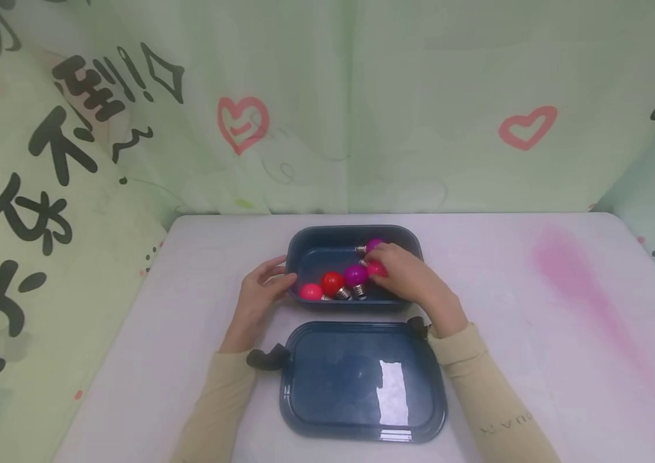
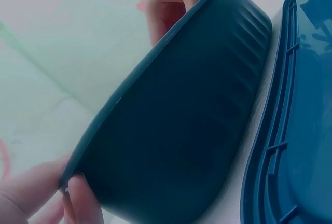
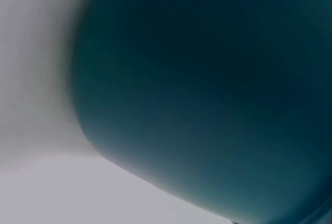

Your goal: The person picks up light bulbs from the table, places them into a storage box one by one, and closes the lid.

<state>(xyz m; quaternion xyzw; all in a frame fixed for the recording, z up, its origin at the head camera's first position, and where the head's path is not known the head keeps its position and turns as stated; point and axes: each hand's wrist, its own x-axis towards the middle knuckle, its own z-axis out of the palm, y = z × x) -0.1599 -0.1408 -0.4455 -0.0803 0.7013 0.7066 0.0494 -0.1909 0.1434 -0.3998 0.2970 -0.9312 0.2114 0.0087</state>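
Note:
A dark blue plastic box [image 1: 318,254] stands on the table with several coloured light bulbs inside. My left hand [image 1: 259,296] pinches its left rim between thumb and fingers; the left wrist view shows these fingertips [image 2: 85,200] on the rim's corner. Reaching over the right side, my right hand [image 1: 411,275] grips a pink bulb [image 1: 376,269] inside the box. Near its front wall lie another pink bulb [image 1: 311,292], a red bulb [image 1: 332,282] and a purple bulb [image 1: 355,276]. A second purple bulb [image 1: 374,244] is at the back, partly hidden. Only the box's outer wall [image 3: 197,94] fills the right wrist view.
A dark blue lid [image 1: 339,386] lies flat on the white table [image 1: 536,334] in front of the box, between my forearms. Black straps [image 1: 269,357] hang at both wrists. Behind the table hangs a pale green cloth [image 1: 397,128] with drawn hearts.

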